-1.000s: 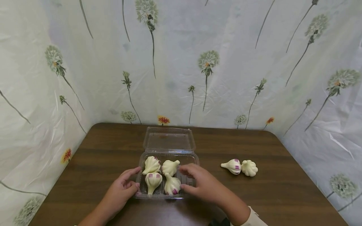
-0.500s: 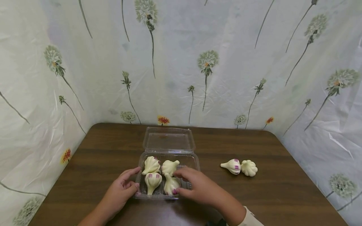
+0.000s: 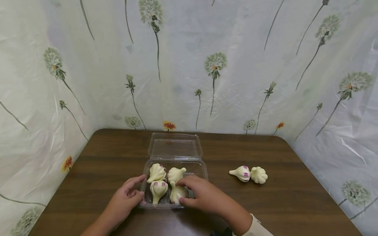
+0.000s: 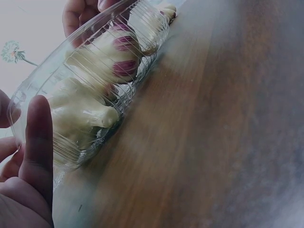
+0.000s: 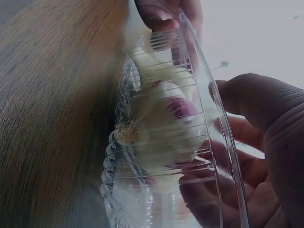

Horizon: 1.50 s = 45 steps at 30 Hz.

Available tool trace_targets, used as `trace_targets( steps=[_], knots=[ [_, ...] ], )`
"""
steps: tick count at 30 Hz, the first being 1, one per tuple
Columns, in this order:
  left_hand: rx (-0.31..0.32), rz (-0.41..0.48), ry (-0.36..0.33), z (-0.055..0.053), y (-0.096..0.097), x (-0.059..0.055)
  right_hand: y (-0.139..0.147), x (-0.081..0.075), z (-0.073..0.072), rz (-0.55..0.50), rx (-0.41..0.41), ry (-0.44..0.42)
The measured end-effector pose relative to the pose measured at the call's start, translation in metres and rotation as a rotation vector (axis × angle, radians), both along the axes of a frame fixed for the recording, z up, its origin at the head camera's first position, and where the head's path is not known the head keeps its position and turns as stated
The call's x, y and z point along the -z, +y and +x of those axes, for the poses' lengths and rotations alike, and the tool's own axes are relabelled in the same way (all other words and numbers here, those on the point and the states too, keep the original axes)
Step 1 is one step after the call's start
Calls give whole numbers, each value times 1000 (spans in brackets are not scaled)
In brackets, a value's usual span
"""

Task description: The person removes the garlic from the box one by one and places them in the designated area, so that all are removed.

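Note:
A clear plastic clamshell container (image 3: 204, 168) rests on the table, its lid (image 3: 175, 146) laid back. Several garlic bulbs sit inside, with purple patches on some. Two lie in the left column, a back bulb (image 3: 156, 172) and a front bulb (image 3: 158, 188); to their right is another bulb (image 3: 176, 173). At the left rim, my left hand (image 3: 125, 196) pinches the container between thumb and fingers. My right hand (image 3: 202, 194) reaches over the right part and holds the front right garlic bulb (image 3: 175, 194) with thumb and fingers. That hand hides part of this bulb.
Two more garlic bulbs lie side by side on the table to the right, one with purple marks (image 3: 242, 173) and one plain bulb (image 3: 259, 175). Behind the dark wooden table (image 3: 118, 147) hangs a dandelion-print sheet (image 3: 177, 65).
My right hand has moved left, from beside the front right garlic bulb to over it, and its fingers now close round it. My left hand stays at the container's rim.

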<state>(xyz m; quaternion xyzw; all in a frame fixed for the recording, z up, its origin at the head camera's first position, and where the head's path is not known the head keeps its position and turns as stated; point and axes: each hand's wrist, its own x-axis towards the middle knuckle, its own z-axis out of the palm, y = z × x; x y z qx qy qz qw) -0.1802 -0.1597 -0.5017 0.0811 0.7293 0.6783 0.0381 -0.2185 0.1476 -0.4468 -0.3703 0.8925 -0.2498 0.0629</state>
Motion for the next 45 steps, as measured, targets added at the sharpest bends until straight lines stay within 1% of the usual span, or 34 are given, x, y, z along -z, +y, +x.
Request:
trace_targets(
  steps=[13, 19, 27, 36, 41, 45],
  knots=[
    [12, 12, 10, 0, 0, 1, -8, -2, -1, 66, 48, 9],
    [9, 25, 34, 1, 1, 0, -13, -1, -3, 93, 53, 34],
    [8, 21, 31, 1, 1, -2, -16, 1, -5, 126, 66, 32],
    [27, 18, 92, 0, 0, 4, -20, -4, -5, 119, 81, -4],
    [29, 17, 86, 0, 0, 3, -19, -3, -5, 115, 85, -19],
    [25, 17, 67, 0, 1, 2, -18, -1, -5, 114, 87, -8]
  ],
)
